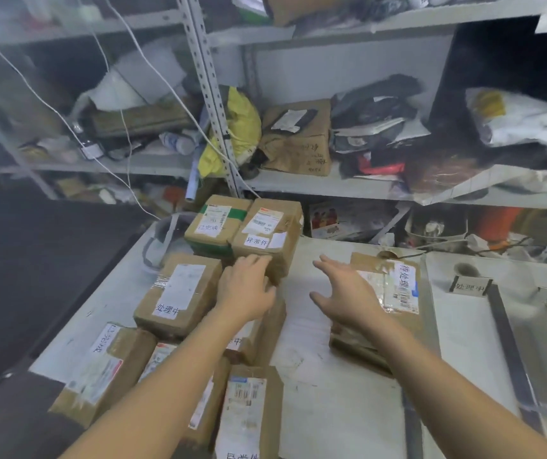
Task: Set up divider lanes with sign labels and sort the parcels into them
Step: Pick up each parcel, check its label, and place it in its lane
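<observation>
The person's left hand [245, 286] is stretched out to a brown cardboard box with a white paper label [267, 240] at the far side of the pale table [331, 409]. The fingers touch the front of the box, but I cannot tell if they hold it. This box sits just beside a brown box with green tape [215, 223]. More brown boxes lie close together by the left arm. The right hand [345, 293] is wide open with its fingers spread, holding nothing, over a flat brown parcel with a shiny label [388, 286]. To the right, a little grey sign stand [470, 286] sits at the far end of a long dark divider strip [510, 352]. Behind the table are grey metal shelves [315, 185] full of bags and parcels.
</observation>
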Available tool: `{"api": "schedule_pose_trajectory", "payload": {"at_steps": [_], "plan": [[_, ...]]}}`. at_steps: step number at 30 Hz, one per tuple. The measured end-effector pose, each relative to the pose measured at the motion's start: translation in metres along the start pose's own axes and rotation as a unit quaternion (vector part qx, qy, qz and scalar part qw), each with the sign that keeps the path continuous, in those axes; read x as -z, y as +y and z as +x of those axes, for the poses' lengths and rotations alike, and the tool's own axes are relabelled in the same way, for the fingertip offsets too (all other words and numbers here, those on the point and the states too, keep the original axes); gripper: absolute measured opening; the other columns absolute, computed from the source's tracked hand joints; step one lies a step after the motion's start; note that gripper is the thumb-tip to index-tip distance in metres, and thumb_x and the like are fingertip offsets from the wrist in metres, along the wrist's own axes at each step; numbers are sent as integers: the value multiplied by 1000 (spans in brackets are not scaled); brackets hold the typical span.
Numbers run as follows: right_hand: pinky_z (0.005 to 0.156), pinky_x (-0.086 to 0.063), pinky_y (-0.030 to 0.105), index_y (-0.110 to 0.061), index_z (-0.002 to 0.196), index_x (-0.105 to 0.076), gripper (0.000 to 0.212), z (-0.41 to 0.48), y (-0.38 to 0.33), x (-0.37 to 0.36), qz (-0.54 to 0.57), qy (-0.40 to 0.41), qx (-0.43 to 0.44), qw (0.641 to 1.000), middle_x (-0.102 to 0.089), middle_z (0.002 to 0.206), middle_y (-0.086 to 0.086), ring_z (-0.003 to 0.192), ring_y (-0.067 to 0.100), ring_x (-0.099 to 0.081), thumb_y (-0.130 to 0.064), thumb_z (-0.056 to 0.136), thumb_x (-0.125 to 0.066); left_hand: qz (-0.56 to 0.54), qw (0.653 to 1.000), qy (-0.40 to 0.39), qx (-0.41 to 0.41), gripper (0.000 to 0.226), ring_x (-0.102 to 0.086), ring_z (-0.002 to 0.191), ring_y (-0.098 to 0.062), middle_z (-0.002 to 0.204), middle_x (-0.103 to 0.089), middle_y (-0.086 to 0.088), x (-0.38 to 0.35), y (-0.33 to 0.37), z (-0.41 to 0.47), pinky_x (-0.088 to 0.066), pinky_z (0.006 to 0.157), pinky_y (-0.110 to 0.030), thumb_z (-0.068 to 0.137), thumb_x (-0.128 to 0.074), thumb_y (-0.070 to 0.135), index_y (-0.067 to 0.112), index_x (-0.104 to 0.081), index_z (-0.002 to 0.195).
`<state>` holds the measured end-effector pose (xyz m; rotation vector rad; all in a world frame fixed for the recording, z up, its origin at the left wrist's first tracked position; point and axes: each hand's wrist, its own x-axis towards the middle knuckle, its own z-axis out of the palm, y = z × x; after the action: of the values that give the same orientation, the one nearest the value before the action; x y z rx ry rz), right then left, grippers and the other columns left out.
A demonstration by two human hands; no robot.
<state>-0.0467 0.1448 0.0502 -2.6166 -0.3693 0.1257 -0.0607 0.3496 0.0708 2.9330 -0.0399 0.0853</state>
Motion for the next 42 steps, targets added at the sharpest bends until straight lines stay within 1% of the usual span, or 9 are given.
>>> {"api": "schedule_pose_trajectory", "payload": {"at_steps": [4, 10, 16, 22, 25, 28, 32, 37, 42], "plan": [[111, -39, 39, -31, 152, -34, 68, 19, -45, -17, -30, 0, 0, 1000, -30, 161, -8, 145, 17, -32, -39, 91, -63, 9, 1000, 4, 9, 63, -42, 131, -19, 146, -46, 3, 14, -61, 7, -44, 99, -37, 92, -59, 41, 23, -37, 149], [96, -49, 40, -30, 148, -37, 60, 61, -100, -37, -70, 18, -60, 996, -40, 154, -9, 137, 19, -41, -36, 93, -59, 5, 1000, -2, -24, 57, -45, 128, -21, 141, -49, 1, 24, -137, 43, -43, 100, -37, 90, -63, 34, 24, -42, 142], [102, -45, 41, -23, 151, -34, 63, 113, -120, -52, -86, 16, -148, 985, -40, 154, -3, 137, 22, -41, -37, 94, -57, 18, 996, -15, -90, 33, -52, 112, -22, 121, -58, 0, 15, -168, 103, -45, 88, -35, 92, -57, 39, 19, -53, 118], [100, -42, 33, -11, 150, -38, 67, 150, -114, -61, 14, 68, -257, 964, -50, 148, 6, 133, 25, -47, -41, 94, -61, -33, 993, -28, -110, 44, -52, 116, -24, 124, -59, -3, -22, -148, 155, -42, 104, -40, 93, -51, 48, 17, -58, 125], [75, -43, 19, -11, 147, -42, 66, 158, -112, -69, 105, 67, -305, 944, -54, 143, 5, 116, 21, -57, -41, 92, -64, -72, 993, -51, -80, 43, -53, 113, -27, 119, -60, -5, -33, -145, 166, -44, 99, -41, 89, -57, 47, 19, -61, 121], [60, -39, 13, -16, 135, -55, 50, 161, -109, -80, 221, 101, -316, 917, -62, 118, -6, 95, 11, -54, -30, 89, -71, -173, 983, -38, -54, 38, -55, 106, -24, 111, -61, -1, -39, -145, 169, -50, 88, -37, 83, -71, 37, 21, -61, 116], [63, -48, 17, -24, 121, -61, 36, 162, -104, -88, 322, 141, -321, 879, -66, 105, -9, 88, 1, -60, -19, 87, -73, -322, 946, -49, 7, 55, -55, 113, -20, 122, -59, 2, -43, -141, 165, -52, 95, -40, 79, -79, 25, 23, -54, 129], [82, -60, 35, -22, 119, -65, 37, 161, -102, -93, 373, 153, -334, 852, -72, 110, -3, 99, 16, -68, -14, 85, -74, -396, 915, -45, 67, 49, -56, 111, -19, 117, -62, 4, -45, -132, 158, -54, 89, -35, 79, -79, 15, 27, -59, 122], [75, -58, 29, -20, 120, -65, 36, 149, -95, -93, 390, 152, -345, 840, -72, 109, -3, 99, 16, -67, -14, 86, -73, -442, 893, -70, 59, 56, -52, 113, -16, 118, -47, 9, -42, -116, 146, -50, 89, -28, 81, -78, 11, 26, -55, 130]]}}
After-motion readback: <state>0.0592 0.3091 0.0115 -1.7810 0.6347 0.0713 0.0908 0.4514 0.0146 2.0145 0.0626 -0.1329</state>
